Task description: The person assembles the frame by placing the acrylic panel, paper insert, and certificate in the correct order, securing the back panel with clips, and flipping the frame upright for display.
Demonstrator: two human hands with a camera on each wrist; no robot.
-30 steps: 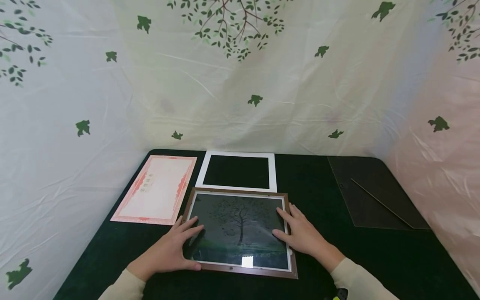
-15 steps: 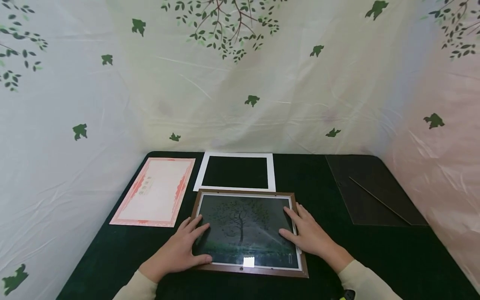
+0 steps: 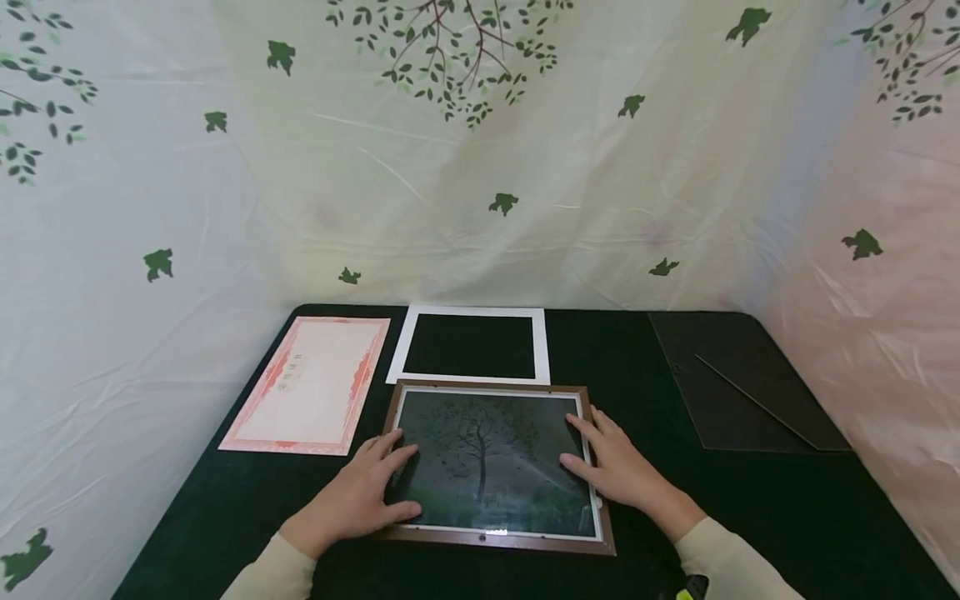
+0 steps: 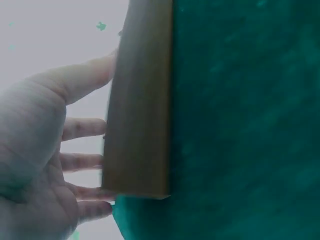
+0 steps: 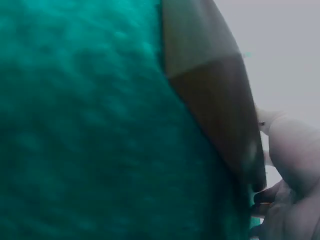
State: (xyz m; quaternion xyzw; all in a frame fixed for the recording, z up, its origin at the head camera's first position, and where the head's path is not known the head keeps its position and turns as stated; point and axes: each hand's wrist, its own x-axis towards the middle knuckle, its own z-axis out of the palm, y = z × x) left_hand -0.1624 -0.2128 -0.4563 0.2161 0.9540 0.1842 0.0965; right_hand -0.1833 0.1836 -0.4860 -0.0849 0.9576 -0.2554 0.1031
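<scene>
A brown picture frame (image 3: pixel 504 542) with a thin white inner border lies in front of the person in the head view. A dark tree shows in its glassy middle. My left hand (image 3: pixel 360 490) rests at the frame's left side, fingers fairly straight and spread, thumb on the lower left. At the opposite side, my right hand (image 3: pixel 618 467) lies with thumb and forefinger over the inner edge and its other fingers along the outside. The left wrist view shows the frame's brown side (image 4: pixel 137 110) against the left hand's fingers (image 4: pixel 82 129). A frame corner (image 5: pixel 205 75) shows in the right wrist view.
Behind the frame lies a white rectangular mat (image 3: pixel 467 381) with a cut-out middle. A pink-bordered sheet (image 3: pixel 337 375) is at the back left. A dark board (image 3: pixel 723 417) with a thin stick (image 3: pixel 753 400) across it lies at the right. Printed cloth walls (image 3: pixel 420 233) surround the dark green table.
The frame and both hands shifted right between the first two frames, then stayed nearly still. The bright reflection at the frame's bottom has shrunk to a thin strip.
</scene>
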